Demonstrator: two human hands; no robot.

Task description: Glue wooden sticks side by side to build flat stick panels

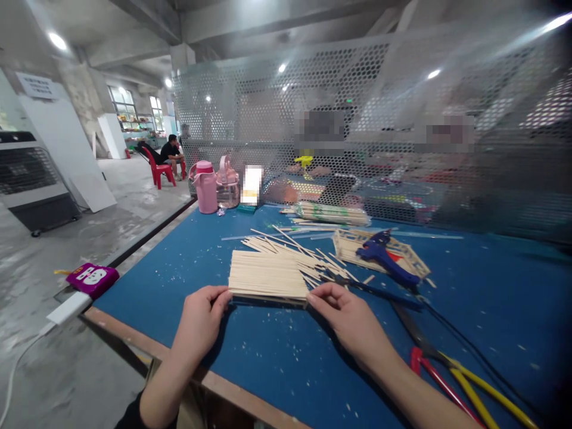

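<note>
A rectangular panel of pale wooden sticks [268,274], laid side by side, is held level just above the blue tabletop. My left hand [203,313] pinches its near left corner between thumb and fingers. At the near right corner, my right hand [342,313] grips the panel the same way. Loose wooden sticks [286,247] lie scattered behind the panel. To the right, a blue hot glue gun [388,256] rests on a small stick-built frame [351,247]. Whether the panel's near edge touches the table I cannot tell.
Cutters with red and yellow handles [440,369] lie at right, near the glue gun's black cord [465,339]. A bundle of sticks [330,213], a pink jug [206,187] and a clear pink-lidded bottle [227,185] stand before the perforated metal screen [250,119]. A purple power socket [93,279] sits left.
</note>
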